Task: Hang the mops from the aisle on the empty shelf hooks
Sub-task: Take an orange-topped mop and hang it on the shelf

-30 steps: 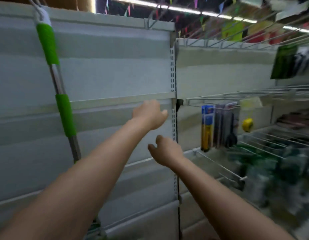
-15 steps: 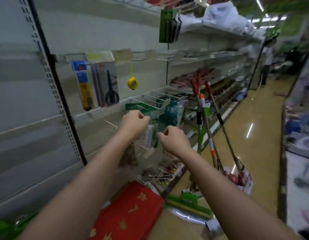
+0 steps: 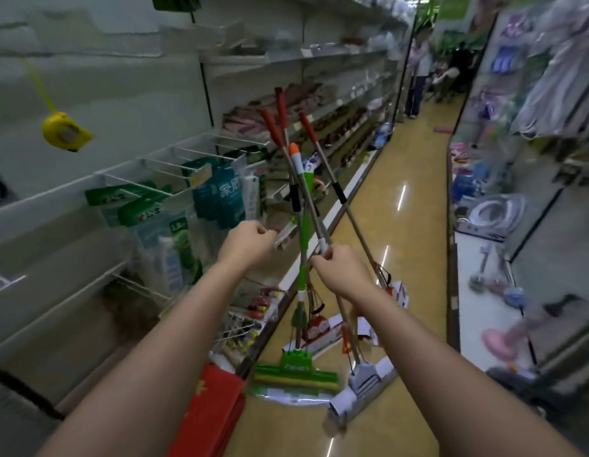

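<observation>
Several mops lean together against the left shelving in the aisle. A green mop (image 3: 304,232) stands on its green head (image 3: 296,367). An orange-tipped mop (image 3: 294,151) ends in a grey head (image 3: 369,380) on the floor. Three red-handled mops (image 3: 281,103) lean behind them. My right hand (image 3: 341,270) grips the orange-tipped mop's handle at mid height, just right of the green handle. Level with it and to the left, my left hand (image 3: 250,244) is curled and holds nothing, a short way from the handles.
Wire hooks (image 3: 148,186) with green packets jut from the left shelf. A yellow tape measure (image 3: 64,131) hangs above them. A red pack (image 3: 214,410) stands by the shelf base. Goods line the right shelving (image 3: 494,219). People (image 3: 418,70) stand at the aisle's far end.
My view has swung right, from the bare panel with a hung green mop to the aisle. Both hands have moved to the leaning mops, and my right hand has closed on a handle.
</observation>
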### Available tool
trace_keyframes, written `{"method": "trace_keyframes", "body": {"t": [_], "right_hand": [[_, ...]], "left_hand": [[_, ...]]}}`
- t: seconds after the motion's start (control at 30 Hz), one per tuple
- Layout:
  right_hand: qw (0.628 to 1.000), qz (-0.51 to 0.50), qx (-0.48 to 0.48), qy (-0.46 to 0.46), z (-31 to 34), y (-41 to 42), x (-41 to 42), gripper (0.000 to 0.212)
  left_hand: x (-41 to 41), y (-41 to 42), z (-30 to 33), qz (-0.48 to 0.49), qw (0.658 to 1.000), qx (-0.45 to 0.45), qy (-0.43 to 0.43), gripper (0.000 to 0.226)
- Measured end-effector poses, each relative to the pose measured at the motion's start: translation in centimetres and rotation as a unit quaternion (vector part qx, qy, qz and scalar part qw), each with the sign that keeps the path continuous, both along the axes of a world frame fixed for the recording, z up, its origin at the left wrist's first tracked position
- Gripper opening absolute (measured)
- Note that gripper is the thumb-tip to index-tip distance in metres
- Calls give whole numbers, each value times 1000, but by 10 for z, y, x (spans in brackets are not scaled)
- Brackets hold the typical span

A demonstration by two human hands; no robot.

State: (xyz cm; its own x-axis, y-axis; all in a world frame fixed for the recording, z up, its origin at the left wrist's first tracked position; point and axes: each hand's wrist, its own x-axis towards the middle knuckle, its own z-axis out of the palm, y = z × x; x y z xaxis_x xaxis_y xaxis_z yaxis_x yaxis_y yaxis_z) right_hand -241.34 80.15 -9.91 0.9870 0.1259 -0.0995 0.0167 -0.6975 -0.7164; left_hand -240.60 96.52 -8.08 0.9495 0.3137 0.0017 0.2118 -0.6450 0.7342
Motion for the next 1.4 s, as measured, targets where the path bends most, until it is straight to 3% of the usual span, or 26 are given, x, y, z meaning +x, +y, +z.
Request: {"method": "trace_keyframes", "body": {"t": [0.33,0.73,0.93,1.13,1.27,1.4], "right_hand": [[997,-25,-17,71,-39,-45,180,23],[988,40,-15,148,-130,-63,384,21],[984,55,8,172,-188,-47,456,14],[982,10,37,186,-254,-29,507,44],[977,14,22,214,-299,-24,530,56],[967,27,16,254,-330,-24,537,59]], "left_hand": [[193,-60,-45,-58,995,-13,75,22],[381,-93,-124,24,987,-84,133,28],[462,-88,-179,55,985,-74,148,40],[522,-85,-252,88,980,-64,167,38],[546,-81,-286,148,973,-116,134,46],[554,-84,-302,148,969,-169,101,37]]}}
